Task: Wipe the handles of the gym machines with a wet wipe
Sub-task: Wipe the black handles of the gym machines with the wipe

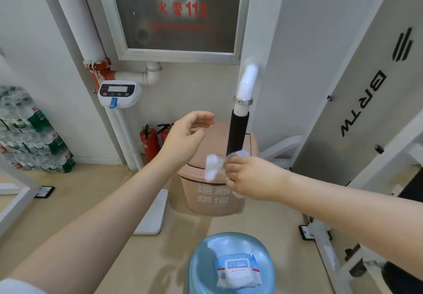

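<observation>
Head view, looking down my two bare forearms: my right hand (249, 177) has its fingers curled round a crumpled white wet wipe (214, 166), pinching it against the lower end of the machine handle (238, 133). That handle is a black, matte, foam-like sleeve on a glossy white tube, with a metal collar (243, 100) just above the sleeve; it rises almost upright before me. My left hand (186, 137) hovers beside the handle, holding nothing, fingers loosely curved and apart. Below, a smooth blue plastic stool (229, 264) carries a soft white pack of wipes (238, 273) with a flip label on top. Behind the handle stands a pink plastic bin (212, 193) with pale characters on its front and its lid closed, so I cannot tell its contents. Two red fire extinguishers (150, 142) stand by the wall.
</observation>
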